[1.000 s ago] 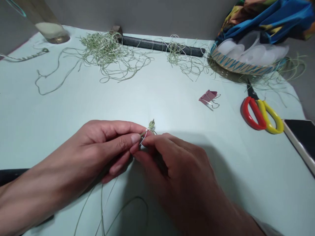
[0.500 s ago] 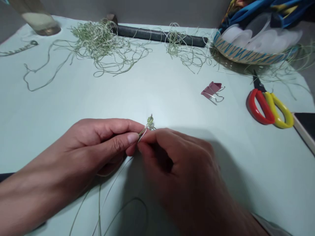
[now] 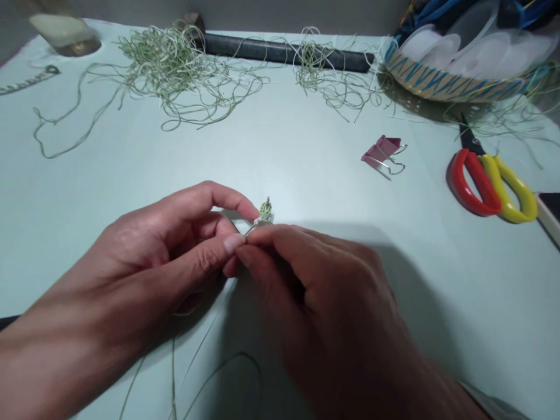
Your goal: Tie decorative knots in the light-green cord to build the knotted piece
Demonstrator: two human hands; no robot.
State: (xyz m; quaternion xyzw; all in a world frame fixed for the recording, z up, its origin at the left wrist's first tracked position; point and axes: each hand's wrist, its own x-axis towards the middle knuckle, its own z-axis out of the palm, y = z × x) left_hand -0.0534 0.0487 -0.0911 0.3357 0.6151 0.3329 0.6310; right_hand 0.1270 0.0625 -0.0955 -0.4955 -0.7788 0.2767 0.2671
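A small knotted piece of green and white cord (image 3: 265, 211) stands up just beyond my fingertips, near the middle of the view. My left hand (image 3: 175, 245) pinches the cords below the knot with its thumb, and its index finger is raised, its tip by the knot. My right hand (image 3: 324, 291) is closed at the same spot, thumb and index finger pressed together on the cords; its palm is in shadow. Loose cord ends (image 3: 174, 373) trail down from under my hands over the pale table (image 3: 306, 154).
Tangled green cord (image 3: 166, 67) lies at the back across a hammer with a black handle (image 3: 262, 49). A binder clip (image 3: 383, 153), red and yellow scissors (image 3: 476, 181) and a phone-like object (image 3: 551, 210) lie to the right. A basket (image 3: 455, 84) holds white spools.
My left index finger has lifted and bent up, its tip now at the knot. My right fingertips have shifted slightly left to my left thumb. The camera view has moved a little.
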